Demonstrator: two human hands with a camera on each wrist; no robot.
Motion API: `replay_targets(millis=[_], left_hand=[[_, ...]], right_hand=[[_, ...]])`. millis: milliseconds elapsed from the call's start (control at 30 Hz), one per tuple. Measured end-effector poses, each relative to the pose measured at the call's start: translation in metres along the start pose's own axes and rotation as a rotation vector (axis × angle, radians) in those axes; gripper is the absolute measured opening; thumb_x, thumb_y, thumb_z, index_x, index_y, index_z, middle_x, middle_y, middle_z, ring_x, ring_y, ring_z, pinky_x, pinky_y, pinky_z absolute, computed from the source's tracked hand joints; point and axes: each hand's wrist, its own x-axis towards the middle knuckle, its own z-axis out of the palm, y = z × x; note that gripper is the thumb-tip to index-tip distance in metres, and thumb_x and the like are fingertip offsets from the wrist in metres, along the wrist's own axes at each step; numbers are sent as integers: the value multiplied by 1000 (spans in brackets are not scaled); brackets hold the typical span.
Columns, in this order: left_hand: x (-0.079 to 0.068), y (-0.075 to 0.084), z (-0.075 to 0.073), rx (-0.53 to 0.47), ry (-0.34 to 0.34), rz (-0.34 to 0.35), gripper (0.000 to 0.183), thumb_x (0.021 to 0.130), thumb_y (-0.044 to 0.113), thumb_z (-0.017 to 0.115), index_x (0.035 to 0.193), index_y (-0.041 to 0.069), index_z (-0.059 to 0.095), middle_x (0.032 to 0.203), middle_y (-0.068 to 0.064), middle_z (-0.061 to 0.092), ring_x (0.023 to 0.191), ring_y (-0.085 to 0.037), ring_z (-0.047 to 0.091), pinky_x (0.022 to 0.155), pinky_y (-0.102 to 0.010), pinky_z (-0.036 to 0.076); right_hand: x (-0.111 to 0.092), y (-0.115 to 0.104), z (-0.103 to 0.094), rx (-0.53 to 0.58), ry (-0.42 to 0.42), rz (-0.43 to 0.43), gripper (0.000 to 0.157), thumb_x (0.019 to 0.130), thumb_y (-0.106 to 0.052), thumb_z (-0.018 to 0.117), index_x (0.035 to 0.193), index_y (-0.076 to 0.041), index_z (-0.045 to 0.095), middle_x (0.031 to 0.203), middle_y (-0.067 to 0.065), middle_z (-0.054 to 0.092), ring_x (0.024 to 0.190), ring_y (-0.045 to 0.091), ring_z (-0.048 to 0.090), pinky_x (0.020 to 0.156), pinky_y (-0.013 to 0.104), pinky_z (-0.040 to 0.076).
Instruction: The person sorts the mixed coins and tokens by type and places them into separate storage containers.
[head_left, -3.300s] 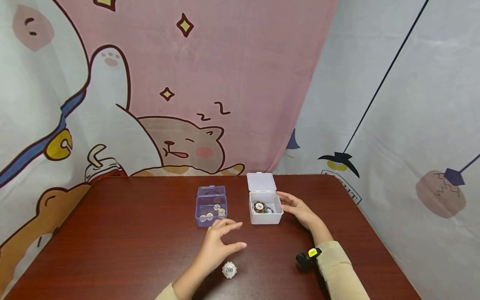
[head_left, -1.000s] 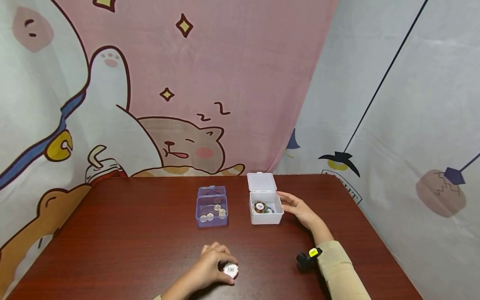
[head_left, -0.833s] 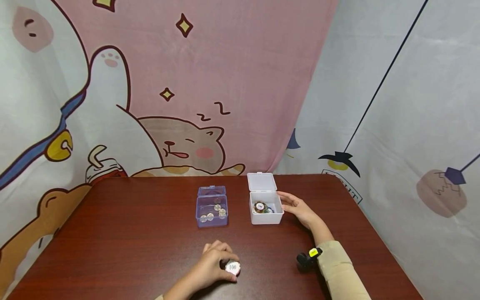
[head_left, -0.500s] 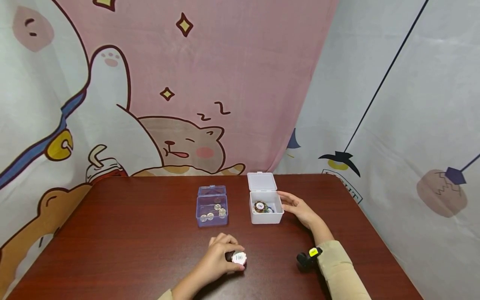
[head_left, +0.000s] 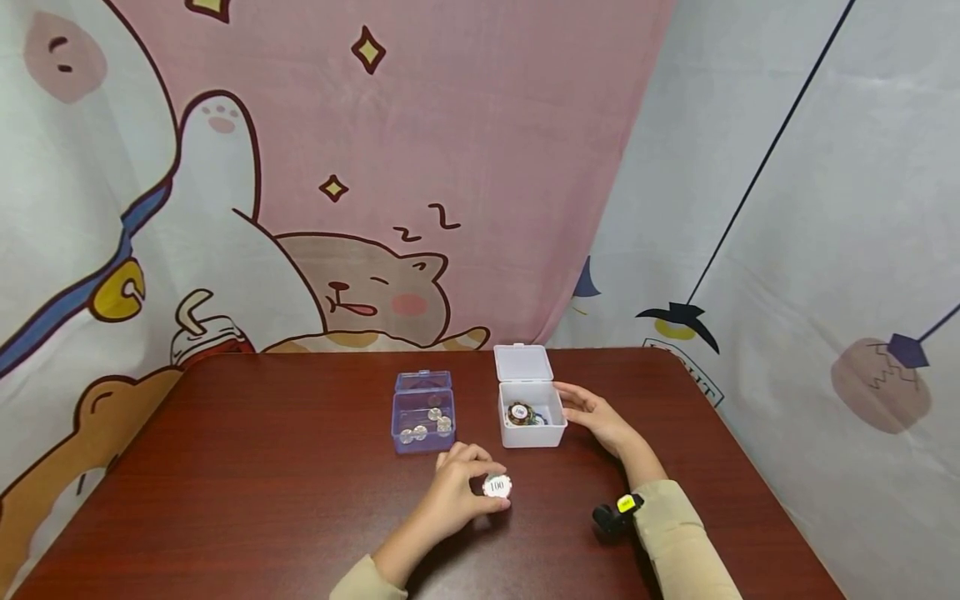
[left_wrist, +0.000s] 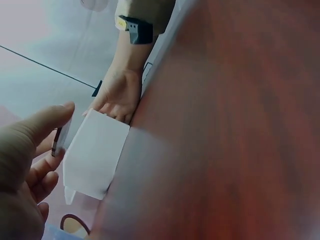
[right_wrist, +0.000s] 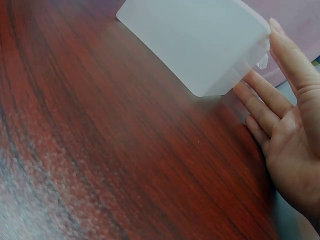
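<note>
A white poker chip marked 100 (head_left: 497,487) is pinched by its edge between the thumb and fingers of my left hand (head_left: 452,493), raised above the table in front of the white box. The left wrist view shows the chip edge-on (left_wrist: 60,139). My right hand (head_left: 597,418) lies against the right side of the open white plastic box (head_left: 532,437), fingers extended. In the right wrist view, the thumb (right_wrist: 292,55) touches the box's corner. Inside the box are a dark-edged chip (head_left: 519,413) and other small pieces, partly hidden by the front wall.
Left of the white box stands a translucent purple-blue box (head_left: 423,447), lid up, with several silvery round pieces (head_left: 420,433) inside. Both stand towards the back of the reddish-brown table (head_left: 247,483). A cartoon-printed cloth (head_left: 480,167) hangs behind.
My left hand came down, pinched the chip from the table near the front, and carried it forward and right towards the white box. My right hand has stayed at the box's side.
</note>
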Motion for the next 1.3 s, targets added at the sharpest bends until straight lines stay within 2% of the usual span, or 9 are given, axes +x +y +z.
replay_targets(millis=[433, 633, 933, 1133, 1300], left_hand=[[30, 0, 5, 36, 69, 10, 38, 60, 29, 82, 93, 15, 72, 86, 11, 54, 86, -7, 41, 77, -34, 27], [43, -1, 5, 35, 77, -6, 37, 60, 28, 82, 93, 14, 72, 87, 11, 54, 86, -8, 41, 76, -33, 29], [65, 0, 5, 78, 115, 6, 37, 60, 28, 82, 94, 17, 72, 88, 8, 56, 86, -10, 43, 75, -32, 29], [78, -2, 7, 68, 125, -37, 37, 61, 25, 82, 95, 14, 72, 90, 5, 56, 85, -12, 43, 73, -33, 29], [89, -6, 9, 70, 152, -66, 37, 62, 28, 81, 95, 13, 72, 90, 6, 56, 83, -11, 43, 72, -32, 28]], right_hand=[[1, 2, 0, 1, -1, 4, 48, 88, -11, 57, 133, -14, 42, 133, 14, 43, 114, 29, 47, 95, 50, 30], [-1, 6, 0, -7, -14, 1, 49, 88, -11, 55, 135, -12, 40, 133, 15, 41, 115, 31, 46, 95, 50, 30], [-1, 4, -1, -16, -18, -20, 48, 89, -10, 54, 135, -14, 41, 133, 13, 43, 118, 27, 43, 95, 46, 31], [-2, -1, 0, -12, -28, -16, 47, 90, -7, 52, 135, -13, 40, 133, 14, 42, 118, 29, 42, 96, 49, 29], [-2, -5, 1, -15, -38, -7, 48, 90, -4, 51, 136, -9, 37, 135, 17, 39, 119, 32, 39, 97, 52, 25]])
